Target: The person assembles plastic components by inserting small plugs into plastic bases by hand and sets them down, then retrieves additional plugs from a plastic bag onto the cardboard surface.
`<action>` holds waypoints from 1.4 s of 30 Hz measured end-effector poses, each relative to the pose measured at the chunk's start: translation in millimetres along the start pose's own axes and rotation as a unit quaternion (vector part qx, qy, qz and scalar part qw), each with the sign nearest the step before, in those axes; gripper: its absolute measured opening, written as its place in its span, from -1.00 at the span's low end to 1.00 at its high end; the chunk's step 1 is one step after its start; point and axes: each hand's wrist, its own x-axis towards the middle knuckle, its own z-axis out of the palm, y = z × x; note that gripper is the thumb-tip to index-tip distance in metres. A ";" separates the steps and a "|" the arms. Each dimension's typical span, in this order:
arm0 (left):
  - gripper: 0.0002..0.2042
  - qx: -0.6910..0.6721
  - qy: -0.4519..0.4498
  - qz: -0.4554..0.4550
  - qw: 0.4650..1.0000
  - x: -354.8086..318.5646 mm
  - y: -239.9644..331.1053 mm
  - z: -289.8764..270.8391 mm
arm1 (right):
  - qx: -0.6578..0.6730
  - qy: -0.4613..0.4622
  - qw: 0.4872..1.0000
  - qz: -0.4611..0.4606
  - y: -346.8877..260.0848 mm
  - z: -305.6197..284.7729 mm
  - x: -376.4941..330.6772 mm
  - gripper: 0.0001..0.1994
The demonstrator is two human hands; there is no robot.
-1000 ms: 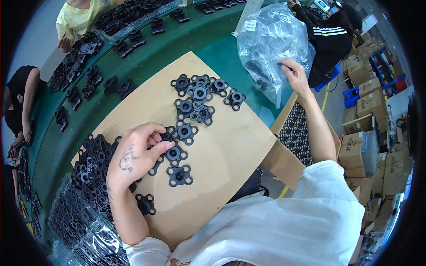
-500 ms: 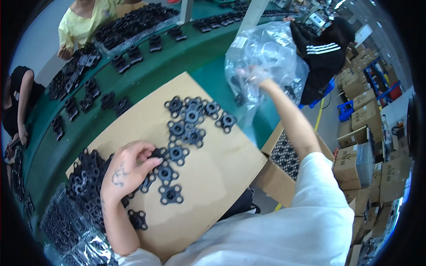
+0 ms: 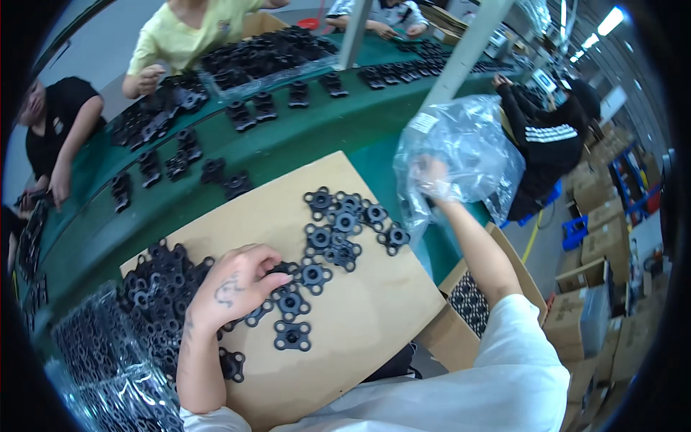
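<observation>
Left hand [image 3: 234, 288]: back upward, fingers curled, thumb extended toward the bent forefinger. A black four-lobed plastic bracket [image 3: 283, 268] shows at the thumb and fingertips; whether it is gripped or only touched cannot be told. Right hand [image 3: 434, 178]: blurred, seen through the film of the clear, crinkled plastic bag [image 3: 479, 144]; finger opening and any held item cannot be told.

A smooth tan cardboard panel [image 3: 360, 317] lies beneath the left hand. Each bracket is a matte black moulding with a round hub and a ring at each corner. One single bracket [image 3: 292, 336] lies below and to the right of the left thumb; a cluster of brackets [image 3: 335, 234] lies up and to the right of the same hand, partly overlapping. A dense heap [image 3: 155, 288] of brackets sits to the left of that hand, with a glossy clear film pack [image 3: 108, 353] lower down.

Below the right hand, an open cardboard carton [image 3: 446, 338] holds black parts [image 3: 469, 304] in a tight pattern. Beyond the left hand, a green bench surface [image 3: 288, 140] carries spaced black mouldings [image 3: 299, 93]
</observation>
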 end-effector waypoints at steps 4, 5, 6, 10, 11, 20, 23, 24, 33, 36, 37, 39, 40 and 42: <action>-0.80 0.009 -0.005 -0.004 1.000 -7.9 -4.7 1.6 | 0.580 -0.066 0.774 0.245 14.3 -29.6 4.8 -0.78; -0.80 0.014 0.004 0.003 1.000 -10.2 -8.4 -1.7 | 0.689 -0.089 0.654 0.299 14.2 -39.5 10.5 -0.80; -0.80 0.017 0.011 0.009 1.000 -12.5 -12.4 -4.9 | 0.774 -0.112 0.515 0.350 13.9 -47.9 14.4 -0.82; -0.84 0.028 0.026 0.008 0.999 -11.6 -20.7 -13.2 | 0.844 -0.153 0.369 0.358 22.3 -73.1 40.7 -0.81; -0.85 0.045 0.039 0.011 0.998 -7.1 -24.4 -15.3 | 0.851 -0.155 0.370 0.340 23.8 -76.1 46.5 -0.79; -0.80 0.082 -0.004 -0.055 0.995 10.9 -35.2 -3.4 | 0.609 -0.124 0.711 0.329 -11.7 -57.6 9.0 -0.70; -0.67 0.126 -0.024 0.091 0.988 12.2 -42.7 20.4 | 0.478 -0.087 0.826 0.286 -12.6 -59.2 27.5 -0.69; -0.61 0.127 -0.005 0.117 0.985 7.7 -41.5 25.2 | 0.537 -0.087 0.785 0.297 -4.8 -53.1 21.1 -0.70; -0.74 0.145 -0.031 0.074 0.986 3.9 -41.7 30.1 | 0.860 -0.122 0.394 0.301 95.4 -39.1 -27.3 -0.77; -0.71 0.009 0.003 0.054 0.998 -3.8 -37.6 5.8 | 0.611 0.073 0.723 0.315 34.2 -46.9 -35.4 -0.76; -0.70 -0.039 0.011 0.058 0.998 -3.1 -34.3 0.5 | 0.492 0.149 0.802 0.304 26.9 -60.0 -40.6 -0.76; -0.69 -0.174 0.007 0.047 0.984 3.6 -41.1 -2.3 | 0.570 0.141 0.750 0.306 35.1 -70.8 -55.7 -0.75; -0.68 -0.306 -0.005 0.038 0.951 10.0 -46.5 -1.6 | 0.639 0.134 0.690 0.311 42.5 -76.7 -66.0 -0.74; -0.66 -0.552 -0.028 0.013 0.833 16.9 -53.8 -1.0 | 0.763 0.110 0.552 0.318 48.7 -82.8 -74.2 -0.71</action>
